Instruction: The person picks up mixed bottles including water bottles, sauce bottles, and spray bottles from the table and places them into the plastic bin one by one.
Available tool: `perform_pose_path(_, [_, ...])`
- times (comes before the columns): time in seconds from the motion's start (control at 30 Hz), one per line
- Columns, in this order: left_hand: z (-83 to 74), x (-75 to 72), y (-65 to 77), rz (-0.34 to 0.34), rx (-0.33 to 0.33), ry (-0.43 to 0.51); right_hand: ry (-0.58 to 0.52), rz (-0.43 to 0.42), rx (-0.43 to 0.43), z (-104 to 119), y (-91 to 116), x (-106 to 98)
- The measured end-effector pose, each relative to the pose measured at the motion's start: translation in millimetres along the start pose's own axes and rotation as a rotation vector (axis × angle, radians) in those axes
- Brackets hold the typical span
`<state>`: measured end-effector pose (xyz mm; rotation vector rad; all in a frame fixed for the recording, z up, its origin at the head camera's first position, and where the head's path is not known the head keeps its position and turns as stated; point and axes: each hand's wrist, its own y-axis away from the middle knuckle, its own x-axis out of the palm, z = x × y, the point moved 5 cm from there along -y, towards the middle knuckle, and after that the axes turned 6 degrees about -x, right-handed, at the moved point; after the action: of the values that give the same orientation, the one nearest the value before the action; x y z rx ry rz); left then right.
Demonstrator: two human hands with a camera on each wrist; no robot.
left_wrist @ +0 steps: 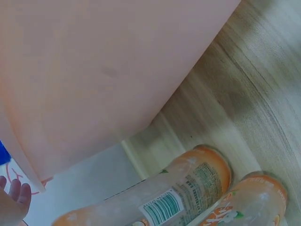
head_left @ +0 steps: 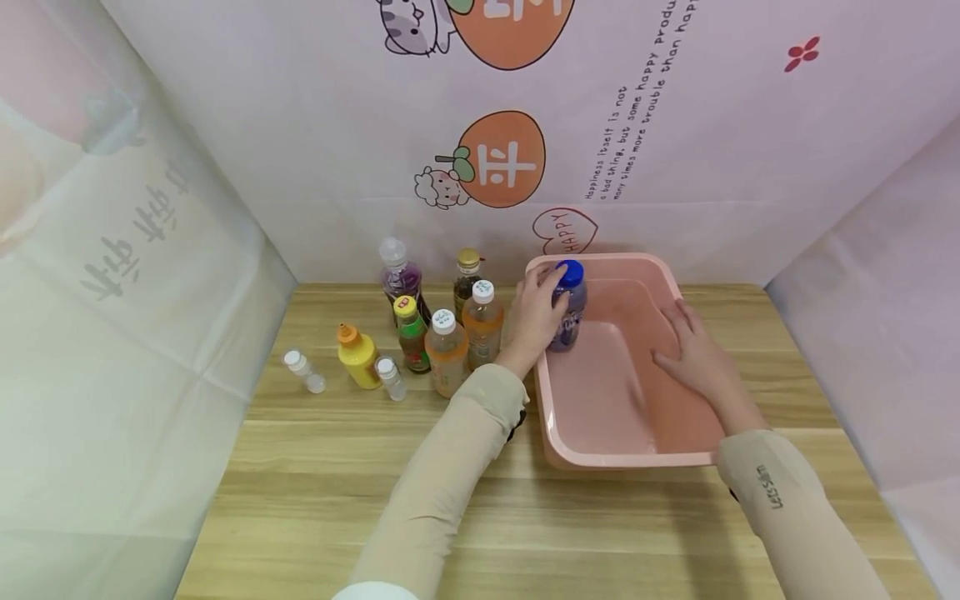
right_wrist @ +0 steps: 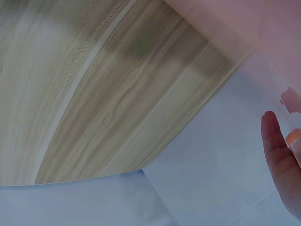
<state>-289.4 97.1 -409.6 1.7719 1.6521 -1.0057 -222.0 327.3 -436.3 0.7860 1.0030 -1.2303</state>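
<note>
My left hand (head_left: 534, 312) holds a bottle with a bright blue cap (head_left: 571, 273) from its left side, fingers near the cap. The bottle stands nearly upright at the back left inside a pink plastic basin (head_left: 551, 417). Over the basin's right rim lies my right hand (head_left: 697, 354), thumb spread to the inner side and fingers extended along the edge. In the right wrist view its straight fingers (right_wrist: 277, 155) show outside the basin. Left of the basin are two orange drink bottles with white caps (head_left: 447, 354) (head_left: 483, 321), nearest to my left forearm.
More containers stand to the left: a purple-liquid bottle (head_left: 401, 279), a gold-capped dark bottle (head_left: 468, 279), a yellow-capped green-labelled bottle (head_left: 412, 337), a yellow squeeze bottle (head_left: 358, 358) and two small white-capped jars (head_left: 303, 371) (head_left: 391, 379). A printed cloth wall (head_left: 675, 225) rises behind the wooden table (head_left: 337, 500).
</note>
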Motion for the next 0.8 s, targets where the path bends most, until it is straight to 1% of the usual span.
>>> perform_pose_path(0.13, [0.6,-3.5,1.1,0.006,-0.001,0.021,-0.002,0.009,0.005,-1,0,2])
perform_pose_path(0.37, [-1.2,-15.8,0.7,-0.063,0.038,0.068,0.004,0.022,0.014,-4,-1,3])
perform_pose_path(0.43, [-3.3,-20.6,1.0,-0.070,0.046,0.078,0.005,0.023,0.012,-4,-1,3])
perform_pose_path(0.63, [-13.6,-39.7,3.4,-0.079,0.084,0.121,0.011,0.026,0.010,-6,-1,3])
perform_pose_path(0.8, [-23.4,-62.5,7.7,-0.093,0.111,0.161,0.015,0.025,0.007,-3,0,2])
